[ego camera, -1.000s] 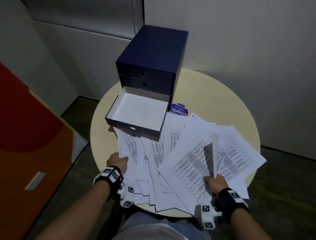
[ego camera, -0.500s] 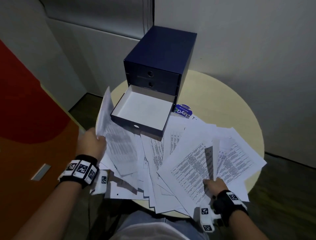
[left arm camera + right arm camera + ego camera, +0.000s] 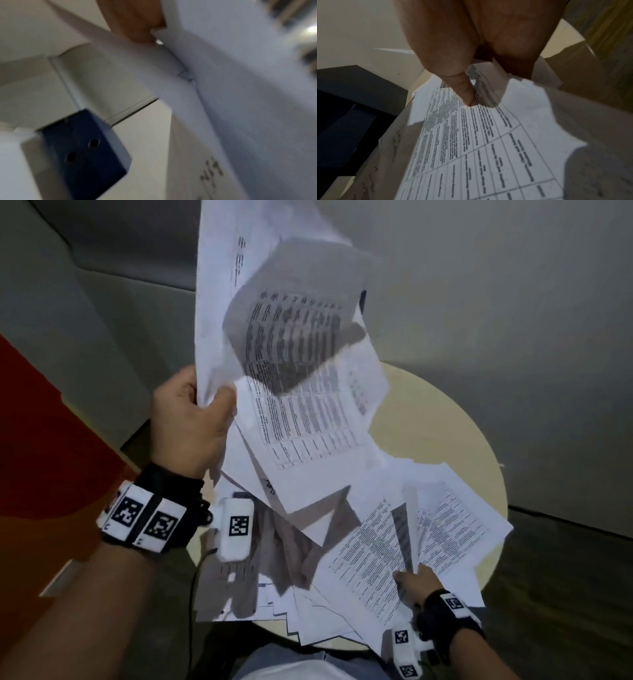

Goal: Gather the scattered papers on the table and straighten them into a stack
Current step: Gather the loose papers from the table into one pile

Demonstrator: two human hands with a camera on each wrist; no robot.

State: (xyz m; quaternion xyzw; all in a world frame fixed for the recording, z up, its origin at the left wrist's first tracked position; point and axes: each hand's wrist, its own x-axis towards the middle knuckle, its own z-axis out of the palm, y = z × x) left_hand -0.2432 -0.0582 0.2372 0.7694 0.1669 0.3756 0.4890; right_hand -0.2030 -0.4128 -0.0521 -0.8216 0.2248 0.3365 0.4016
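My left hand [image 3: 202, 405] grips a bunch of printed white papers [image 3: 274, 337] by their left edge and holds them high above the round beige table [image 3: 428, 419]; they flop and fan out, hiding the box behind. In the left wrist view a finger [image 3: 137, 20] presses on these sheets [image 3: 240, 94]. More papers [image 3: 370, 546] lie spread over the table's near half. My right hand [image 3: 411, 580] pinches the near edge of one printed sheet there, the thumb [image 3: 464, 92] on top of the sheet [image 3: 488, 142].
A dark blue drawer box [image 3: 82, 152] stands on the table behind the raised papers; its dark side [image 3: 351, 108] shows in the right wrist view. A red and orange panel [image 3: 41, 457] is at the left, grey walls behind, dark floor [image 3: 565, 577] to the right.
My left hand has lifted its bunch of papers from the table's left side up high in front of the box. My right hand has kept its pinch on the sheet at the near right.
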